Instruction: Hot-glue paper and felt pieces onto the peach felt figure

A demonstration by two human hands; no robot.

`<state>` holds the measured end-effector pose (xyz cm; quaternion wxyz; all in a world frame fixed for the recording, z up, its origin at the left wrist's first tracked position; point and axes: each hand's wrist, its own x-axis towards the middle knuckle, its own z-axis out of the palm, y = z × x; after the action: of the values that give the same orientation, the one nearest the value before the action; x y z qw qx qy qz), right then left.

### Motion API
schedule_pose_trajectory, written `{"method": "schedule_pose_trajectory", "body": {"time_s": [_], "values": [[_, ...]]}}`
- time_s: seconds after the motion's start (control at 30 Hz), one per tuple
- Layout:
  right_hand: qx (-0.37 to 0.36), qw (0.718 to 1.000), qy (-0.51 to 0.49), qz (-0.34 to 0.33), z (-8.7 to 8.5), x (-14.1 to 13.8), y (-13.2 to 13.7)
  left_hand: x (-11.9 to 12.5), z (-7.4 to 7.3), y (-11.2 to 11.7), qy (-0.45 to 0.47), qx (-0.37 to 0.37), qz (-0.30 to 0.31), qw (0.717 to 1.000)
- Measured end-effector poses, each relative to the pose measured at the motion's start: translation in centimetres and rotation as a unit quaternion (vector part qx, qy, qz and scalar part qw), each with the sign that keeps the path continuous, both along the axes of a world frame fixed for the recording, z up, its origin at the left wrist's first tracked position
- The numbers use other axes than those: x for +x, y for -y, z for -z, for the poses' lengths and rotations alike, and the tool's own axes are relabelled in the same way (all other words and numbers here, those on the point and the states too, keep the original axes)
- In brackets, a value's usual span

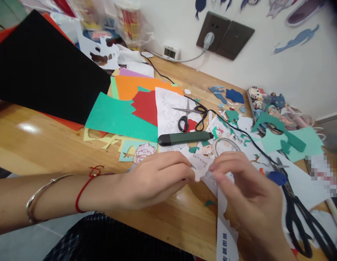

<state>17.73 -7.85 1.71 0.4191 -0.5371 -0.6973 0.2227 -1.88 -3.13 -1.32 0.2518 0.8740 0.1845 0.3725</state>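
My left hand (160, 179) is closed above the table's front part, its fingertips at the edge of a small whitish scrap (198, 176). My right hand (247, 195) pinches the other side of that scrap, thumb against fingers. Whether it is paper or tape I cannot tell. Just beyond the right fingers lies a tape roll (227, 144) on printed paper. A dark green utility knife (184, 138) rests past my left hand, with small scissors (188, 110) open behind it. Below the right hand hangs or lies a white paper strip (224, 232) with blue lettering.
Large black-handled scissors (296, 206) lie at the right. Coloured sheets, among them black (48, 69), green (119, 116) and orange (146, 86), cover the left and back. A black cable (233, 127) crosses the paper scraps. A box of figurines (274, 105) stands by the wall.
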Motion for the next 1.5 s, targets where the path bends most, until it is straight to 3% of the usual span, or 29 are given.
{"method": "schedule_pose_trajectory", "body": {"time_s": [0.07, 0.13, 0.2, 0.3, 0.4, 0.5, 0.57, 0.67, 0.9, 1.13, 1.37, 1.5], "values": [[0.028, 0.983, -0.053, 0.176, 0.0, 0.5, -0.1, -0.1, 0.0, -0.1, 0.005, 0.052, 0.003, 0.999], [0.065, 0.942, -0.098, 0.316, -0.1, 1.0, -0.4, -0.3, -0.1, -0.2, 0.021, 0.09, 0.026, 0.995], [0.084, 0.927, -0.121, 0.345, -0.2, 1.3, -0.7, -0.3, -0.2, -0.3, 0.033, 0.111, 0.051, 0.992], [0.066, 0.954, -0.094, 0.277, -0.3, 1.2, -0.7, -0.3, -0.4, -0.2, 0.048, 0.074, 0.046, 0.995], [0.016, 0.984, -0.023, 0.178, -0.1, 0.8, -0.3, 0.1, -0.6, 0.0, 0.069, -0.084, -0.01, 0.994], [-0.027, 0.997, 0.023, 0.075, 0.1, 0.6, -0.1, 0.5, -0.7, 0.0, 0.09, -0.267, -0.051, 0.958], [-0.05, 0.998, 0.027, 0.017, 0.3, 0.5, -0.1, 0.7, -0.8, -0.2, 0.112, -0.367, -0.045, 0.923], [-0.084, 0.996, 0.011, -0.03, 0.6, 0.0, -0.2, 1.0, -0.9, -0.5, 0.124, -0.447, -0.028, 0.885], [-0.073, 0.997, -0.029, -0.018, 1.2, -1.1, -0.2, 1.3, -0.6, -0.3, 0.09, -0.492, -0.006, 0.866], [-0.07, 0.984, 0.005, 0.163, 1.1, 0.5, -0.1, 1.3, -0.5, -0.2, 0.069, -0.534, -0.026, 0.842], [-0.067, 0.993, 0.096, -0.028, 0.7, -0.3, -0.5, 1.4, -0.4, -0.2, 0.083, -0.533, 0.005, 0.842], [-0.032, 0.989, 0.134, -0.048, 0.3, -0.7, -0.4, 1.5, -0.4, 0.2, 0.06, -0.489, 0.006, 0.87]]}}
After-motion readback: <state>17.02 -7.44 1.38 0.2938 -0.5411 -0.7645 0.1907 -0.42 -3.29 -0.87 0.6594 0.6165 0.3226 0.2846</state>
